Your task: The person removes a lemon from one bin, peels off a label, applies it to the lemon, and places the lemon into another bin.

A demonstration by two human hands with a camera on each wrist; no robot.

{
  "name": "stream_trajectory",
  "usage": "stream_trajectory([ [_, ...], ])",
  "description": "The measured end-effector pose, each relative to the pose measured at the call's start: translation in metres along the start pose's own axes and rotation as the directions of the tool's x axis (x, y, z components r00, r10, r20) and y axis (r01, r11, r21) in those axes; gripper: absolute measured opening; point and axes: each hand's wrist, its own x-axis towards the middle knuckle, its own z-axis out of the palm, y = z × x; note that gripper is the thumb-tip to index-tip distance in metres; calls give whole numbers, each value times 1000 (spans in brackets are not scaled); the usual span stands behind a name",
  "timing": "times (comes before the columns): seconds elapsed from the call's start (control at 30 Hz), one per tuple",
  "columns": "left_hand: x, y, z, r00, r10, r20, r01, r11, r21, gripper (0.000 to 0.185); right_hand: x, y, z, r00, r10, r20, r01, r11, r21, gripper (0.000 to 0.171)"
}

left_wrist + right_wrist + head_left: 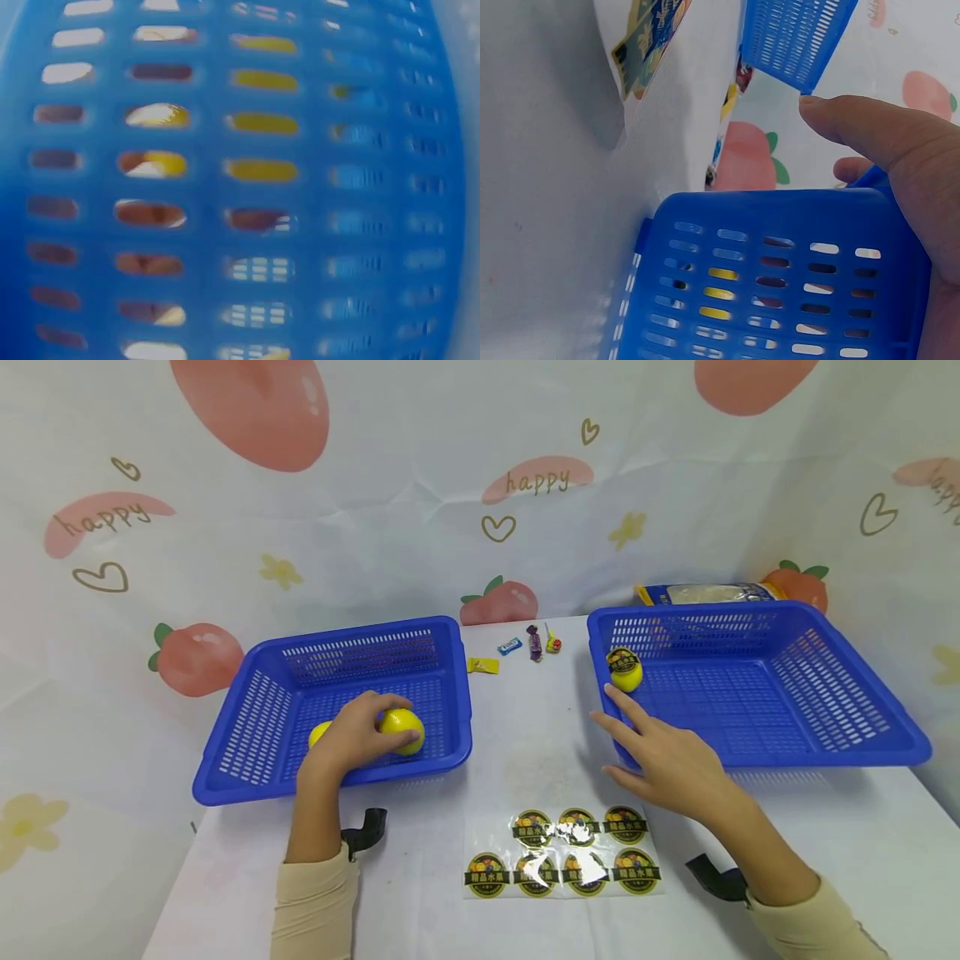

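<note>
My left hand reaches into the left blue basket and holds a yellow lemon between thumb and fingers. A second lemon lies beside it, partly hidden by that hand. Through the basket's slots in the left wrist view, yellow patches of a lemon show. My right hand is at the near left corner of the right blue basket, fingers spread and holding nothing. Inside that basket, against its left wall, sits a lemon with a round black-and-gold sticker on it.
Between the baskets lies a sheet of round fruit stickers at the front. Farther back are a yellow wrapped candy, a blue one, a purple one and a lollipop. A blue-and-yellow bag lies behind the right basket.
</note>
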Motion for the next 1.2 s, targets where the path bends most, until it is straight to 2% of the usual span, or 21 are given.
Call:
stream_trajectory([
  [0.1,1,6,1,996,43,-84,-51,994,-97,45,0,0,0,1000,2,3,-2,1000,-1,68],
  [0.23,2,21,4,989,65,-133,-93,972,-214,40,1,0,-1,1000,13,13,-13,1000,1,67],
  [0.33,2,28,6,986,62,-153,-100,963,-250,41,1,-1,-1,1000,14,14,-15,1000,2,67],
  [0.47,1,30,7,976,73,-205,-133,947,-293,43,1,-1,-1,1000,9,9,-9,1000,1,66],
  [0.6,0,35,9,956,100,-276,-201,909,-365,43,1,-1,-1,1000,5,5,-5,1000,2,66],
  [0.67,0,39,10,951,114,-287,-228,886,-403,44,1,-1,-1,1000,3,1,-3,1000,3,66],
  [0.77,-2,45,9,955,152,-253,-243,891,-384,48,1,-2,-1,1000,4,-1,-4,1000,5,66],
  [0.9,-8,49,5,967,187,-175,-227,941,-252,55,1,-2,0,1000,7,5,-7,1000,4,67],
  [1.03,-14,51,0,979,180,-92,-193,968,-158,63,2,-2,-1,1000,12,8,-12,1000,-4,67],
  [1.2,-16,51,-1,987,159,13,-158,983,-93,66,1,-2,0,1000,14,5,-14,1000,-8,67],
])
